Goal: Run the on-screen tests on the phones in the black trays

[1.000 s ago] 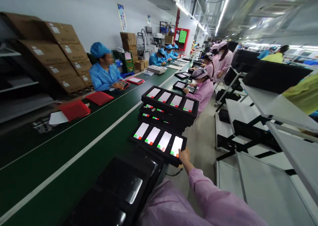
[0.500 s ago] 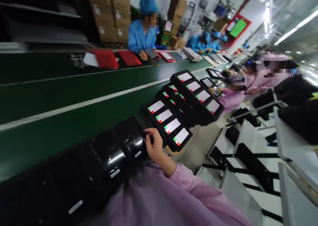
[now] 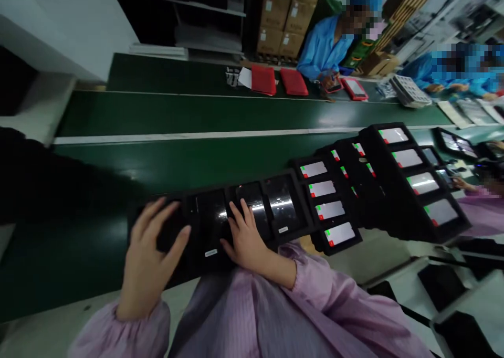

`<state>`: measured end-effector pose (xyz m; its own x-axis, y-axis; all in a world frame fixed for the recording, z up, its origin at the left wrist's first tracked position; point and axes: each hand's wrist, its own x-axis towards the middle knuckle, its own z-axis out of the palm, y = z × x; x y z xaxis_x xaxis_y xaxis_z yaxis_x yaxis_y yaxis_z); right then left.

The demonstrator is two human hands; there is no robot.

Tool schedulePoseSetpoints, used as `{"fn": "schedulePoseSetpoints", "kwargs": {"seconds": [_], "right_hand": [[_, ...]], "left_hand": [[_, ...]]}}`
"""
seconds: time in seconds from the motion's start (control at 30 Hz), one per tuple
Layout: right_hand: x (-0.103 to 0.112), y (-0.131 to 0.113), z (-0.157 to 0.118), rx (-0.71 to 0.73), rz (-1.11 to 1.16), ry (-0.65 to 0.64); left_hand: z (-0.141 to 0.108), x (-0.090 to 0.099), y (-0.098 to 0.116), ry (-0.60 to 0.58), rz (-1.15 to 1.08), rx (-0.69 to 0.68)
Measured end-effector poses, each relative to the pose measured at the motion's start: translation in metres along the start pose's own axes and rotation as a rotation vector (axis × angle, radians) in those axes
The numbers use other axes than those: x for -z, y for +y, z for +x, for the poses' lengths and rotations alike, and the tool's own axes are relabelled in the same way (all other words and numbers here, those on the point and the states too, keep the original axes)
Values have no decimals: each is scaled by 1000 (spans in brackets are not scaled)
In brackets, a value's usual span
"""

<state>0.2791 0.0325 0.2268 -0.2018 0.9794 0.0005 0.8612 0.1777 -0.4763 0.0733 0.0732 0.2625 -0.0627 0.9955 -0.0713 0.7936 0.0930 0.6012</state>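
Note:
A black tray (image 3: pixel 304 203) lies along the near edge of the green bench, holding several dark glossy phone-like panels (image 3: pixel 280 203) in separate slots. Some panels carry a small white label at their near end. My left hand (image 3: pixel 149 253) is over the tray's left end, thumb and fingers spread and curved; whether it touches the tray cannot be made out. Across the panel (image 3: pixel 258 208) in the middle slots lies my right hand (image 3: pixel 246 242), its fingers stretched out and apart. That hand covers part of the panel.
Right of the tray stand black trays (image 3: pixel 356 237) of white-screened phones (image 3: pixel 329 210), with a taller stack (image 3: pixel 449 232) beyond. Red pouches (image 3: pixel 263 80) lie on the far side of the green bench (image 3: pixel 189 116). A co-worker in blue (image 3: pixel 325 45) sits opposite; another person's pink sleeve (image 3: pixel 482 211) is at right.
The view has swung left and down. My left hand has come into view over the tray's left end. My right hand has gone from the tray's right end onto the panels.

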Motion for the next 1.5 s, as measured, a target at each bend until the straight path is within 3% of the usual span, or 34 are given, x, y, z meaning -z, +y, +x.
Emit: {"fn": "schedulePoseSetpoints", "kwargs": {"seconds": [0.1,0.17,0.33,0.5,0.7,0.77,1.0,1.23,1.43,1.5], "right_hand": [[-7,-6,7,-4,16,-8],[-12,-9,11,-4,31,-2],[-18,-18,16,39,55,-35],[-3,-5,12,49,87,-39],[20,38,-24,-345,-47,280],[22,46,-33,-383,-73,307],[13,36,-19,-316,-64,250],[24,38,-16,-237,-44,198],[33,76,-45,-530,-131,432],[34,91,-50,-555,-155,477]], "left_hand": [[14,-10,-4,9,96,239],[17,-19,-7,-9,137,288],[20,-24,-8,-11,164,280],[30,-18,-10,-28,176,280],[28,-14,-8,-42,123,289],[28,-14,-6,-35,130,299],[30,-17,-16,-34,131,270],[31,-16,-27,-19,114,264],[31,-14,-39,15,32,219],[32,-14,-44,32,28,208]]}}
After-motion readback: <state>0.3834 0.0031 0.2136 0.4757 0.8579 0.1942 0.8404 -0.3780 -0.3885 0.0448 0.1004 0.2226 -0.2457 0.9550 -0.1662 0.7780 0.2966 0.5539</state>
